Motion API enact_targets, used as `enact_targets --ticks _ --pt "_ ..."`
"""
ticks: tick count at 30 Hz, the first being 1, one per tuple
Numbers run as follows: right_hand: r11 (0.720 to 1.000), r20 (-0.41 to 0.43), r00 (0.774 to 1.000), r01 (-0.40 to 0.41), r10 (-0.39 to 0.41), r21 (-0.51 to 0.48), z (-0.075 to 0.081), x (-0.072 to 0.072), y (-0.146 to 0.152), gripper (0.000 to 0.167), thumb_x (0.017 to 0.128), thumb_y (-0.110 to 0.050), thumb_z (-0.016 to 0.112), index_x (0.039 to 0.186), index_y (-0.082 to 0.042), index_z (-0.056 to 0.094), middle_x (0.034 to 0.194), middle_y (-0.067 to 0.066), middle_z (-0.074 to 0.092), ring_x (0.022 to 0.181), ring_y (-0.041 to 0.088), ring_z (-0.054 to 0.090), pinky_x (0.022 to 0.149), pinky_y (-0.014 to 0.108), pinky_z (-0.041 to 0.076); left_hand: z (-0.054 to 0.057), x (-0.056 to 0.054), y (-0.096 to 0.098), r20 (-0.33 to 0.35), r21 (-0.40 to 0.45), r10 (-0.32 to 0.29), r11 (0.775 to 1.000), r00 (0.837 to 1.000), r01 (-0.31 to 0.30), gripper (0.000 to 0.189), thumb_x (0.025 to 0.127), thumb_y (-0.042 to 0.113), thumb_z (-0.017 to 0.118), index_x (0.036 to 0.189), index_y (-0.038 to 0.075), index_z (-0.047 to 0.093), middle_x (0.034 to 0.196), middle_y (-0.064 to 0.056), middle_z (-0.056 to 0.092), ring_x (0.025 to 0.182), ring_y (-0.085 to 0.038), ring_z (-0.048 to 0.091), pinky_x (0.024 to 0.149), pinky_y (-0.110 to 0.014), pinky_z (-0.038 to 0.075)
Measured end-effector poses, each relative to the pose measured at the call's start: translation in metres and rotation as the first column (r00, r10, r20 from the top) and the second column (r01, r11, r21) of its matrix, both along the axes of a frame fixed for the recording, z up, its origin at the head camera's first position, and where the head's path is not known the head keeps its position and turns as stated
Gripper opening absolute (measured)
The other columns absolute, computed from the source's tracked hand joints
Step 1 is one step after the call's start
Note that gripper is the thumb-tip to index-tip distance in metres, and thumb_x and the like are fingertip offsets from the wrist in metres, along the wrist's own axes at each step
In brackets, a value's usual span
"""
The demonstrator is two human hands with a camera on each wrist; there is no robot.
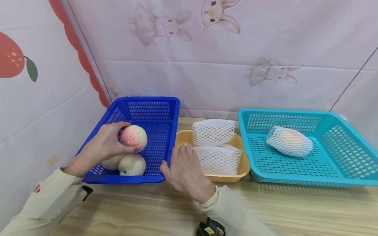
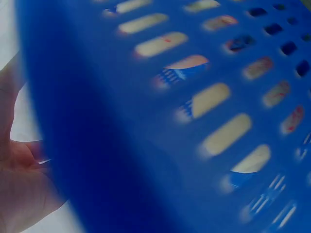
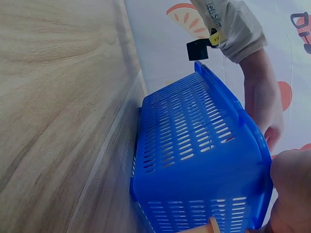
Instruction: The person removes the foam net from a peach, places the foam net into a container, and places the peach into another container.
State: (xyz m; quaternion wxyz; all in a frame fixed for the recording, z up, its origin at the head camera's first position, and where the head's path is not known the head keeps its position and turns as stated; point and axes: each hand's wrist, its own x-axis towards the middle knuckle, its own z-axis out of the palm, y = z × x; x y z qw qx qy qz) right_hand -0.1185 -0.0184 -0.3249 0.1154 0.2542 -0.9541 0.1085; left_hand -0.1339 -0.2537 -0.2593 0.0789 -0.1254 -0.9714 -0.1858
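In the head view my left hand grips a pink and cream peach above the blue basket. Two more peaches lie below it; the nearer peach is in plain sight, the other partly behind my hand. My right hand reaches over the near left side of the yellow tray, beside the blue basket's near right corner. Its fingers are next to a white foam net, and whether they touch it I cannot tell. Another foam net lies behind that one.
On the right stands a teal basket holding a peach in a foam net. All three containers sit on a wooden table. A patterned wall covering rises directly behind them, and another panel borders the left side.
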Motion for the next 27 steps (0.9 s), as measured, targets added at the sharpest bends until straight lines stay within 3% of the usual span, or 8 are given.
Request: enact_targets --ticks 6,14,23,27 --pt "1.000 0.004 1.000 -0.006 0.006 -0.004 0.000 0.000 -0.001 0.039 0.094 -0.039 0.042 0.083 -0.003 0.052 0.075 0.007 0.044 0.076 0.023 0.041 0.067 0.030 0.036 -0.008 -0.014 -0.005 0.060 -0.045 -0.001 0.999 0.998 0.004 0.074 0.068 0.036 0.086 0.118 -0.011 0.057 0.101 -0.024 0.065 0.084 -0.032 0.063 0.069 -0.046 0.055" --pt "1.000 0.020 1.000 0.004 -0.004 0.004 0.000 -0.001 0.000 0.041 0.095 -0.041 0.041 0.087 -0.002 0.053 0.077 0.008 0.045 0.077 0.023 0.041 0.067 0.030 0.037 -0.012 -0.024 -0.003 0.156 -0.069 0.031 0.997 0.987 -0.021 0.072 0.070 0.038 0.084 0.115 -0.011 0.056 0.094 -0.020 0.065 0.079 -0.028 0.061 0.067 -0.043 0.055" --pt "0.999 0.023 1.000 -0.004 0.003 0.038 -0.002 -0.002 -0.001 0.044 0.096 -0.042 0.039 0.091 -0.001 0.054 0.079 0.007 0.048 0.080 0.023 0.044 0.075 0.033 0.039 -0.043 -0.029 -0.001 0.205 -0.051 0.101 0.994 0.974 -0.092 0.069 0.080 0.036 0.076 0.119 -0.015 0.049 0.096 -0.025 0.062 0.082 -0.032 0.061 0.073 -0.046 0.055" --pt "1.000 0.000 1.000 -0.001 0.001 0.030 -0.001 -0.002 -0.001 0.044 0.095 -0.042 0.040 0.089 -0.001 0.055 0.079 0.008 0.049 0.079 0.023 0.045 0.073 0.032 0.040 -0.047 -0.031 0.000 0.215 -0.058 0.112 0.993 0.970 -0.102 0.070 0.081 0.034 0.075 0.120 -0.017 0.047 0.095 -0.026 0.061 0.079 -0.031 0.061 0.071 -0.045 0.056"
